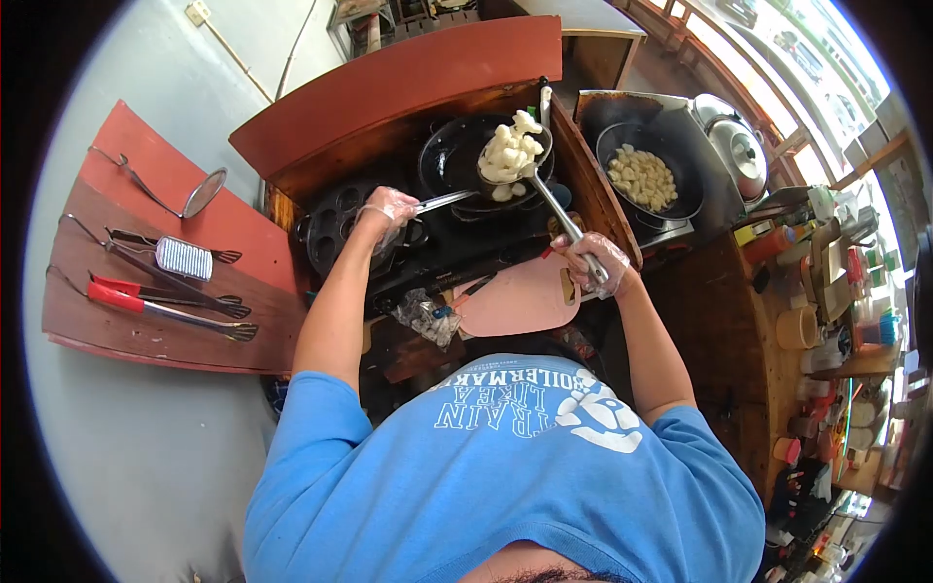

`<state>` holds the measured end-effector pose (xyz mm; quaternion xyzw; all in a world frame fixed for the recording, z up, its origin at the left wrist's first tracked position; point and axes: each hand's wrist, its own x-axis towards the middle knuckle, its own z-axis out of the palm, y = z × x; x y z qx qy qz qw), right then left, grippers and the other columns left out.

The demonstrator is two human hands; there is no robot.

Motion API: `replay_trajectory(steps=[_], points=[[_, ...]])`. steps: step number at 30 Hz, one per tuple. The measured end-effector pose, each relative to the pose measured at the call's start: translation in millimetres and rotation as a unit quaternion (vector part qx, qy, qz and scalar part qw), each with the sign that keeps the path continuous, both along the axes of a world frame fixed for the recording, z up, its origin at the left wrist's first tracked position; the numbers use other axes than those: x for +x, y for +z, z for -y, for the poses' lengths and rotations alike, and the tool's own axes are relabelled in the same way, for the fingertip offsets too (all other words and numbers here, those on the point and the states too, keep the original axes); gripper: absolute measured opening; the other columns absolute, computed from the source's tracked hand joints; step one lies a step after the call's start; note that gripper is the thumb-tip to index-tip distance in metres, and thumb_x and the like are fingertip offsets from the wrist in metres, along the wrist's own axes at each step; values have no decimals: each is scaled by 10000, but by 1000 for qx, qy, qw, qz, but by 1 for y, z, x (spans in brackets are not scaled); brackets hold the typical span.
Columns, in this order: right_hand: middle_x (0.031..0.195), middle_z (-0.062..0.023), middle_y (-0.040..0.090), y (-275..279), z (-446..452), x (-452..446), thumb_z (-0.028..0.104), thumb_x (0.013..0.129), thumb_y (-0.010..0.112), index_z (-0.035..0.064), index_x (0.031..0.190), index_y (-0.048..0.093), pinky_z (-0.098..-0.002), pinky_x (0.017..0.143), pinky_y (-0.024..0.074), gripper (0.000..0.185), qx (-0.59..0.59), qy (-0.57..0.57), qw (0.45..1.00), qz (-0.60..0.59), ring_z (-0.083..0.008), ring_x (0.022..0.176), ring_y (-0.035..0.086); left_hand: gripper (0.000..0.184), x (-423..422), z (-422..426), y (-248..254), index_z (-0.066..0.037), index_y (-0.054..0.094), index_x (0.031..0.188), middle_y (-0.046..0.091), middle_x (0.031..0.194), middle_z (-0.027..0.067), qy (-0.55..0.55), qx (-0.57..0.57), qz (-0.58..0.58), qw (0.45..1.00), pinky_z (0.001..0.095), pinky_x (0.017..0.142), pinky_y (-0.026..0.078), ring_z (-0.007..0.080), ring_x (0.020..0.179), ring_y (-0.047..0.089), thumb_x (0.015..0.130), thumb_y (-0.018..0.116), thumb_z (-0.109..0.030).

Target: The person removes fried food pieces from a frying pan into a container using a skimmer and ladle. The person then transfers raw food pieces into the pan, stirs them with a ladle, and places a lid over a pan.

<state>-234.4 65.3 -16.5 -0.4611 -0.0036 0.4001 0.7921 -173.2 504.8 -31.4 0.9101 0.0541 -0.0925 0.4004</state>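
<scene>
My right hand (598,262), in a clear plastic glove, is closed around the long metal handle of a strainer ladle (559,209). Its bowl is heaped with pale, whitish food pieces (510,154) and is over a dark wok (442,160) on the stove. A few pieces show just below the bowl. My left hand (389,209), gloved too, grips a silver metal handle (445,201) that points toward the wok; its far end is hidden near the ladle. Beneath that hand sits a black pan with round hollows (335,228).
At right, another wok (637,180) holds pale pieces, beside lidded pots (736,155). A pink board (520,303) and crumpled plastic bag (428,316) lie in front of me. Tongs (170,308) and a grater (185,257) hang left. A red panel (408,92) borders the stove's back.
</scene>
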Motion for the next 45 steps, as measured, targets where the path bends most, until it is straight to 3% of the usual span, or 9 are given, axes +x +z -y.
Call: replay_trajectory(steps=[1, 13, 22, 26, 27, 34, 38, 43, 45], points=[[553, -10, 457, -1, 0, 0, 141, 855, 474, -33, 1104, 534, -248, 426, 381, 309, -1, 1, 1000, 1, -124, 409, 422, 190, 4, 6, -7, -36, 758, 983, 692, 721, 57, 19, -56, -16, 998, 268, 517, 477, 98, 567, 574, 795, 729, -47], [564, -3, 442, 7, -5, -6, 132, 857, 499, -31, 1161, 501, -238, 464, 375, 345, 40, 2, 999, 27, -103, 454, 422, 203, -3, 23, -8, -1, 742, 974, 665, 687, 53, 125, -293, -131, 939, 231, 411, 386, 101, 497, 549, 770, 741, 12], [547, -15, 442, 1, -9, -14, 133, 875, 474, -55, 1127, 503, -257, 453, 396, 316, 48, -31, 998, 17, -136, 422, 435, 192, 5, -34, 4, -17, 744, 929, 648, 648, 30, 212, -154, 54, 964, 276, 438, 399, 117, 498, 535, 739, 762, -41], [559, -14, 441, -2, -17, -9, 129, 871, 470, -47, 1139, 498, -257, 450, 393, 322, -6, -10, 1000, 22, -123, 442, 432, 128, 9, -47, 28, -48, 763, 871, 739, 790, 100, 129, 18, 144, 981, 315, 648, 547, 195, 698, 699, 748, 744, -77], [564, -13, 441, -2, -21, -8, 127, 869, 470, -44, 1139, 497, -257, 449, 391, 321, -6, -13, 1000, 9, -118, 449, 430, 122, 11, -46, 35, -56, 764, 855, 744, 878, 119, 153, 11, 126, 980, 310, 787, 567, 220, 825, 725, 747, 737, -107], [563, -12, 445, -6, -45, 1, 66, 759, 548, -38, 1094, 508, -272, 459, 389, 354, 1, -29, 999, -21, -139, 437, 432, 183, 3, 2, 70, -69, 770, 897, 735, 891, 140, 38, 73, 234, 969, 345, 835, 558, 283, 858, 713, 744, 722, -159], [564, -20, 448, -22, -49, 7, 79, 783, 542, -30, 1088, 512, -273, 482, 408, 325, 30, -14, 999, -25, -148, 450, 450, 194, -25, 58, 105, -72, 759, 911, 701, 937, 185, 47, 181, 247, 951, 419, 828, 541, 367, 884, 675, 829, 627, -187], [563, -23, 456, -28, -50, 6, 89, 788, 546, -28, 1094, 514, -272, 506, 426, 329, 51, -10, 998, -29, -159, 461, 469, 224, -39, 67, 93, -70, 735, 986, 700, 928, 187, 26, 288, 310, 906, 455, 808, 540, 362, 887, 673, 873, 597, -206], [572, -3, 445, -29, -50, 2, 124, 890, 484, -40, 1154, 477, -253, 460, 373, 311, 37, -2, 999, -3, -101, 458, 407, 204, -41, 64, 84, -61, 731, 940, 701, 904, 197, 78, 325, 298, 894, 461, 790, 545, 372, 865, 679, 874, 587, -190]])
